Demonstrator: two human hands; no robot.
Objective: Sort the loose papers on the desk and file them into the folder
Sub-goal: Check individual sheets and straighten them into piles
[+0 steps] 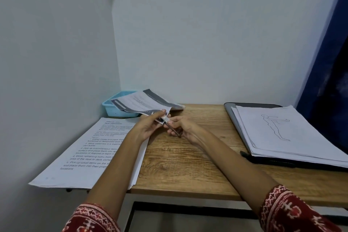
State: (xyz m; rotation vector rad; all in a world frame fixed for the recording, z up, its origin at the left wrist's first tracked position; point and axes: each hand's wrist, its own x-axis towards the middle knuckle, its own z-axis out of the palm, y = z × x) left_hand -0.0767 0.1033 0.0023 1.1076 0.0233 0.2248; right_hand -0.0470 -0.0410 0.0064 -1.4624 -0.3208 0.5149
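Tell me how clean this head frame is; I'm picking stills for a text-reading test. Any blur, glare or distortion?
Head view: soft, even light, no glare, only faint shadows; wide-angle bending bows the desk edges. The printed stack at left reads in its larger lines, smaller lines smear. The papers the left hand holds are too blurred to read; the right hand is slightly soft.

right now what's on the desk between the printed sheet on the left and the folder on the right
In the head view, mostly bare desk. Both hands meet over it: the left hand pinches a sheaf of papers, and the right hand holds a thin dark tool at their corner.
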